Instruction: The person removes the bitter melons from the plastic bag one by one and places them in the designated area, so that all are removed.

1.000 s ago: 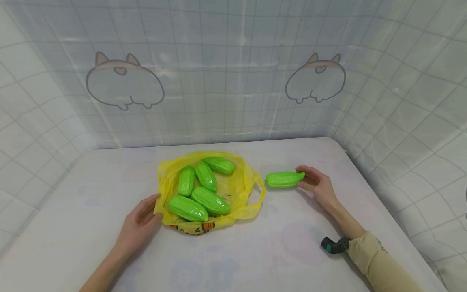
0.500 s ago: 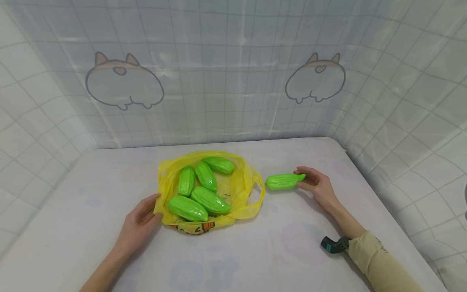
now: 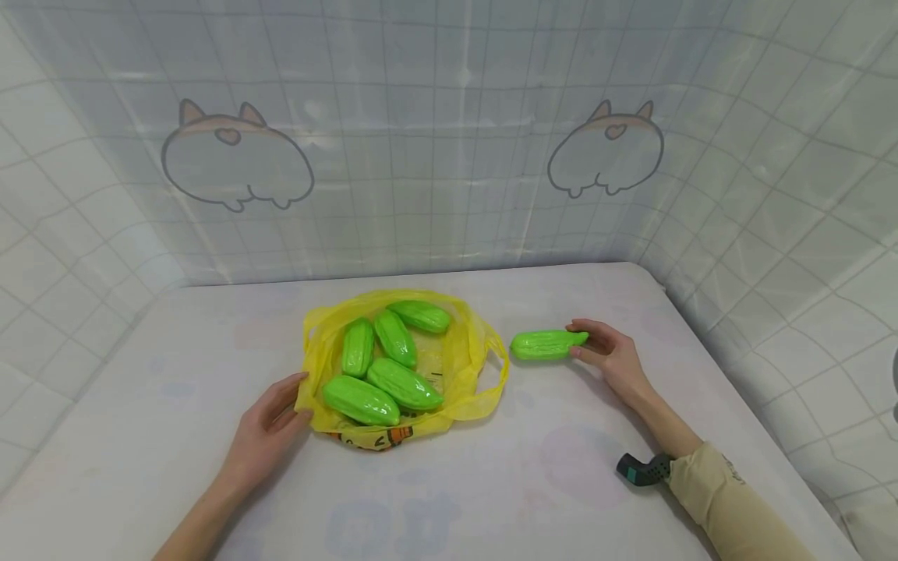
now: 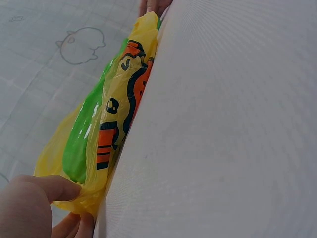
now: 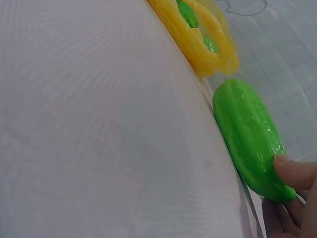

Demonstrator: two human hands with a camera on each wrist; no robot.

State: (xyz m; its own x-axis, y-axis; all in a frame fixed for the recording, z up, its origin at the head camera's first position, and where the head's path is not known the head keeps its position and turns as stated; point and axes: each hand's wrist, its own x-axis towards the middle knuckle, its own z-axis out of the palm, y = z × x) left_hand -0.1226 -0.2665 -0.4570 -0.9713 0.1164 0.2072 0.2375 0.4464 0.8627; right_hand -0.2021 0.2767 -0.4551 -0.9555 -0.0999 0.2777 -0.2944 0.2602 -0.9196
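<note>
A yellow plastic bag (image 3: pixel 470 397) lies on the table with its mouth spread open and several glossy green cucumbers (image 3: pixel 403 384) inside. My left hand (image 3: pixel 264 428) holds the bag's left rim, thumb and fingers pinching the film in the left wrist view. To the right of the bag, another green cucumber (image 3: pixel 543 345) lies crosswise, its blunt end close to the bag's handle loop. The pointed stem end sits between the thumb and fingers of my right hand (image 3: pixel 612 362). In the right wrist view my thumb (image 5: pixel 292 171) presses on its side.
A pale, faintly printed cloth covers the table (image 3: pixel 491 491). Behind it stands a grid-patterned wall curtain (image 3: pixel 421 195) with cartoon outlines, and similar panels rise at both sides. A black device (image 3: pixel 641 471) is worn on the right wrist by the beige sleeve.
The cucumber at my right hand has shifted very slightly, toward me and then back. Both hands and the bag stay almost where they were.
</note>
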